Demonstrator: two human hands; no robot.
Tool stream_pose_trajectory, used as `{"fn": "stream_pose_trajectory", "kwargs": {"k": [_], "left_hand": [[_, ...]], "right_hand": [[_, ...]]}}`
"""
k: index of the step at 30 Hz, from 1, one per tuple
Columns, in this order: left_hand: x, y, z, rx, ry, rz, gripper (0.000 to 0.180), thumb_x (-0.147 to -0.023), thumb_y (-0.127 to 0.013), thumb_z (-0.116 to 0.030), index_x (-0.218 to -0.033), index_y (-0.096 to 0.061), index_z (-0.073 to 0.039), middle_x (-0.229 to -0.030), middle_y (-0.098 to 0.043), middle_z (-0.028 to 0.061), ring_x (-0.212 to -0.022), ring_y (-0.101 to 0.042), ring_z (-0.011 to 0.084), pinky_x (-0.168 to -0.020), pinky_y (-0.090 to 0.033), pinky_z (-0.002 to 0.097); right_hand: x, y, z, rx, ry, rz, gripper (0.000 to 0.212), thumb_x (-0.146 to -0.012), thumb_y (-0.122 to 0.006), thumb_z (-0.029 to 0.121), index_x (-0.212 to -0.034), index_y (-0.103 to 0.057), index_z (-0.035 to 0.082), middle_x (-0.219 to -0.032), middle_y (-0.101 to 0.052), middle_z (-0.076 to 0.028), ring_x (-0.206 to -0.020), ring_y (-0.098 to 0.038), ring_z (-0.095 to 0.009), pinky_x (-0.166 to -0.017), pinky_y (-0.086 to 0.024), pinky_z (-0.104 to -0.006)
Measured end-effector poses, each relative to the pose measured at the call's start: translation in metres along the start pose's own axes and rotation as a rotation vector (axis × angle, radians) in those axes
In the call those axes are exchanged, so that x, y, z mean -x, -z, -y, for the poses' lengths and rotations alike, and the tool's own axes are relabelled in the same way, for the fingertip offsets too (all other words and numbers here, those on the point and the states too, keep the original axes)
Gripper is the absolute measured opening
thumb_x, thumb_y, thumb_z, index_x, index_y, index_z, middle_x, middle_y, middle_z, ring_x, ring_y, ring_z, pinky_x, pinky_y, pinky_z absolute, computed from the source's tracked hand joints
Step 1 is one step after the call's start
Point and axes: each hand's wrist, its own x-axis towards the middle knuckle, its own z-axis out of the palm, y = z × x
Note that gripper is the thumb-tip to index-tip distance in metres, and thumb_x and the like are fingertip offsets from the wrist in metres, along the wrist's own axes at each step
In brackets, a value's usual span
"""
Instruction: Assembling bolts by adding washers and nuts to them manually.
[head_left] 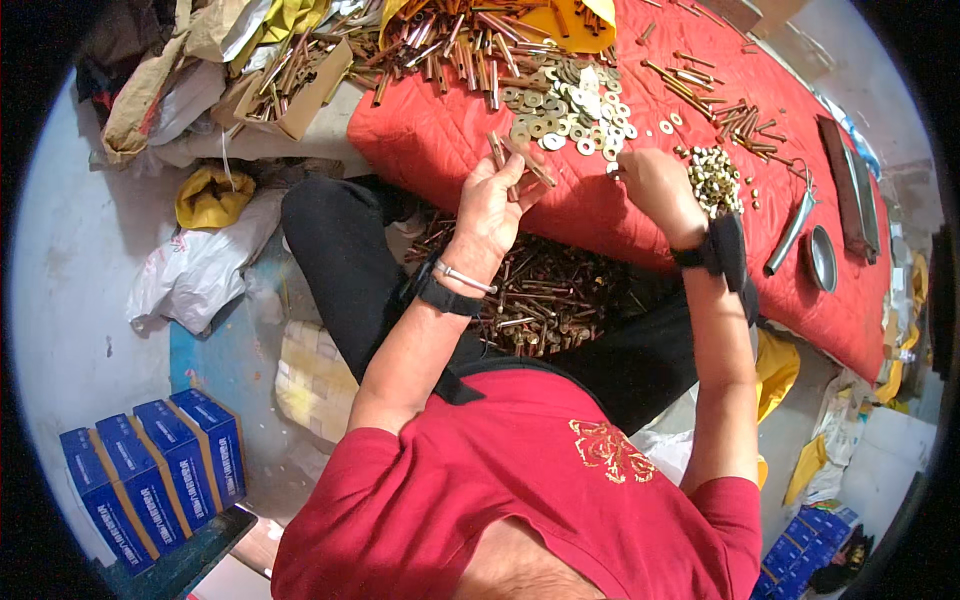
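Our left hand (488,205) has its grip clamped on slim copper-coloured metal rods (541,171), at least two, raised above the edge of the red quilted cloth (420,130). One rod stands nearly straight away from us; another slants, its near end pointing rightward, toward our right hand (656,192). That hand's fingertips are pinched together on a small silvery metal piece (612,170), too small for us to tell its kind. The piece lies to the right of the rods, roughly level with them, near but apart. Just beyond the right fingertips spreads the pile of flat, round brass-coloured washers (585,125); just right of that hand sits the heap of small pale-gold nuts (718,180). Our right hand is nearer to both piles.
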Motion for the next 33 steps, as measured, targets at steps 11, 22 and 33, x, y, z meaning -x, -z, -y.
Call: {"fn": "stream_pose_trajectory", "kwargs": {"k": [11, 22, 33], "left_hand": [[0.013, -0.003, -0.016, 0.018, 0.104, 0.164, 0.023, -0.089, -0.055, -0.015, -0.104, -0.058, 0.002, -0.071, -0.057, 0.003, -0.055, -0.052, 0.0072, -0.047, -0.044, 0.0196], [0.015, -0.018, -0.017, -0.211, 0.423, 0.265, 0.009, -0.083, -0.061, -0.012, -0.078, -0.056, -0.007, -0.055, -0.05, -0.0014, -0.038, -0.034, 0.0021, -0.036, -0.026, 0.017], [0.006, -0.021, -0.02, -0.308, 0.444, 0.302, 0.01, -0.083, -0.063, -0.013, -0.084, -0.057, -0.005, -0.059, -0.051, -0.0021, -0.041, -0.04, 0.0016, -0.037, -0.03, 0.0151]], "right_hand": [[-0.005, 0.042, 0.003, 0.02, 0.143, 0.159, 0.016, -0.077, -0.06, 0.014, -0.092, -0.064, 0.011, -0.074, -0.064, -0.015, -0.07, -0.063, -0.031, -0.061, -0.05, -0.0423], [0.059, 0.065, 0.06, -1.167, -0.202, -0.08, 0.019, -0.084, -0.062, 0.004, -0.103, -0.064, 0.004, -0.068, -0.051, 0.004, -0.064, -0.045, -0.004, -0.056, -0.037, -0.0203], [0.062, 0.073, 0.051, -1.089, -0.135, -0.087, 0.019, -0.082, -0.063, 0.003, -0.101, -0.065, 0.003, -0.074, -0.056, 0.003, -0.068, -0.05, -0.005, -0.061, -0.042, -0.0206]]}}
